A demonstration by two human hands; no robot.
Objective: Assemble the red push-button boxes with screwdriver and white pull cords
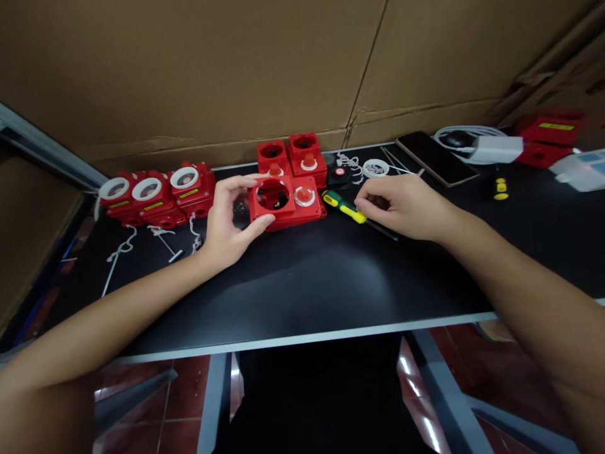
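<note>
With 12 o'clock straight ahead of your seat, the red housing (293, 215) in your grasp lies on the table (283, 284) at 12, a touch toward 11. Your left hand (229, 221) clasps its left end, fingers at the far edge and thumb at the near one, beside the large round opening; a clear ring with a red centre sits at the housing's 3 o'clock side. Your right hand (406, 205) is curled with its fingertips drawn together, right by the green-and-yellow screwdriver (347, 209); you cannot tell from here whether it pinches anything. The screwdriver lies just to the housing's 3 o'clock, its shaft pointing toward 4. Beyond the housing, two more red housings (317, 170) stand side by side in front of the cardboard (236, 75). Between your 10 and 11 you have three red units with white rings (193, 195), white cords (125, 246) trailing from them toward you. Between 12 and 1 is a white dish (375, 168) of small parts, and at 1 a dark phone (437, 157), with a white adapter (496, 150) just past it.
</note>
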